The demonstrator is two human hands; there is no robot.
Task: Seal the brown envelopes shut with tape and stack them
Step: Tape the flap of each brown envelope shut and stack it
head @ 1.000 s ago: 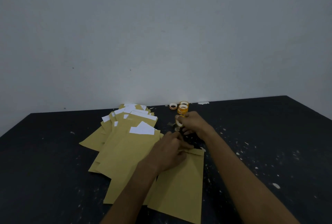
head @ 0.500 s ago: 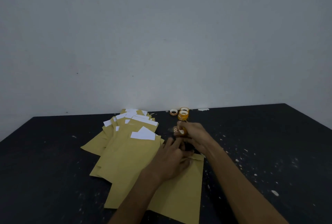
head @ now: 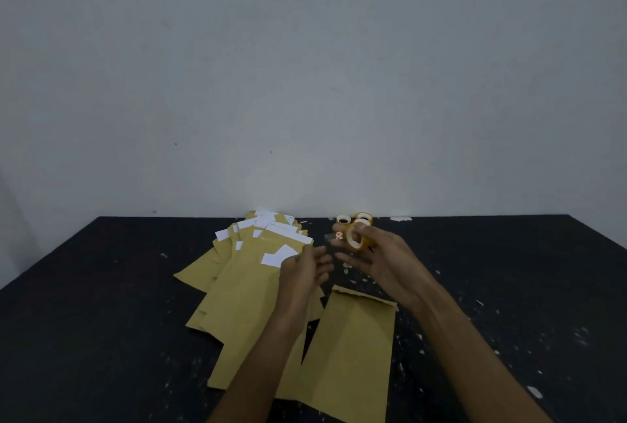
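A person's right hand (head: 380, 259) grips a small yellow roll of clear tape (head: 351, 243), held above a black paint-flecked table (head: 101, 320). Just left of the roll, the left hand (head: 303, 275) hangs with fingers loosely curled, holding nothing visible. Below both hands lies a flat brown paper envelope (head: 353, 337), its flap end nearest the grip. The step appears to be pulling a strip free. Next, the left hand must catch the tape's loose end.
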